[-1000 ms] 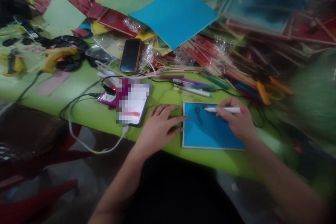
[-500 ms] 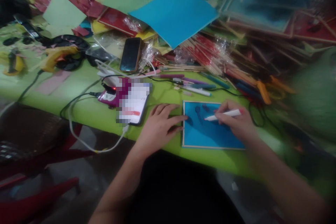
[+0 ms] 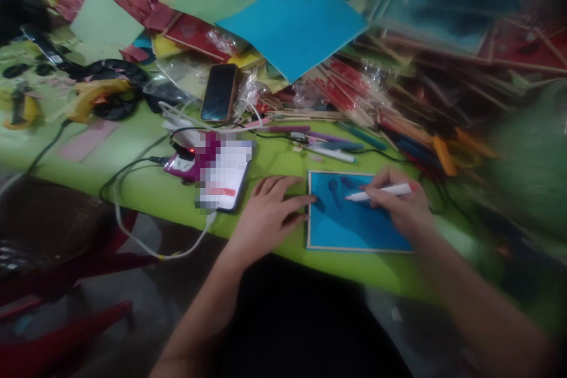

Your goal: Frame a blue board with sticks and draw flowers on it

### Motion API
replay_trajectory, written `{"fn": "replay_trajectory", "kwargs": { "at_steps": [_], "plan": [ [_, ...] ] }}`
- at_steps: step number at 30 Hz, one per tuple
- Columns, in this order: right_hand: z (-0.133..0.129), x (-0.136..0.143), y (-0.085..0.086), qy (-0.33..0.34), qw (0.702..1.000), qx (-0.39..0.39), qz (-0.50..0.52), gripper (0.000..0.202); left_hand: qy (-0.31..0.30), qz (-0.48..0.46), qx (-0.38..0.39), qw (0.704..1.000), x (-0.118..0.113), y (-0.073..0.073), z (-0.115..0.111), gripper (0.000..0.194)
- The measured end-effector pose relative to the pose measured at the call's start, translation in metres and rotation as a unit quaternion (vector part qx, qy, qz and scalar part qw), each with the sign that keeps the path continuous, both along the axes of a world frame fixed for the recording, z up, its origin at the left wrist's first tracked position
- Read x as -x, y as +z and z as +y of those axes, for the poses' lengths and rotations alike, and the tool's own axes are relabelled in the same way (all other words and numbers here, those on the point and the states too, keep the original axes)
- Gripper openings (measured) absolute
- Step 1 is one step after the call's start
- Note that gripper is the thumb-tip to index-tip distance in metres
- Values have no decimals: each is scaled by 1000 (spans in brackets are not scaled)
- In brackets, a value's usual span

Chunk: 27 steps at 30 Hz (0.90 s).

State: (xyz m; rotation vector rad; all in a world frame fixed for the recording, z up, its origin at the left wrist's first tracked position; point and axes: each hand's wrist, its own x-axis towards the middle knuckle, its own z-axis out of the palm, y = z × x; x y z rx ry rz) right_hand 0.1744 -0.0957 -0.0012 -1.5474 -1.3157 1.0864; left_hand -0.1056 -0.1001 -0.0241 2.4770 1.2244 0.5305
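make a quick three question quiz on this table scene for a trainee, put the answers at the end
1. True or false: the left hand holds the marker.
2. Pick one. The board beneath the marker's tip is:
A) red
B) blue
C) yellow
3. Which lies nearer the left hand: the phone with the lit screen or the phone with the dark screen?

Key:
1. False; the right hand holds it.
2. B
3. The phone with the lit screen.
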Motion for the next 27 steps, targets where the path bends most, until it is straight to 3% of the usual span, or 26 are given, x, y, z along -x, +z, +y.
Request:
{"fn": "replay_trajectory", "kwargs": {
  "at_steps": [4,27],
  "plan": [
    [3,0,2,-48,998,-22,-38,17,-2,7,5,1000,0,1,0,35],
    [6,2,5,-43,995,-24,-82,19,-3,7,8,1000,1,0,0,35]
  ]
}}
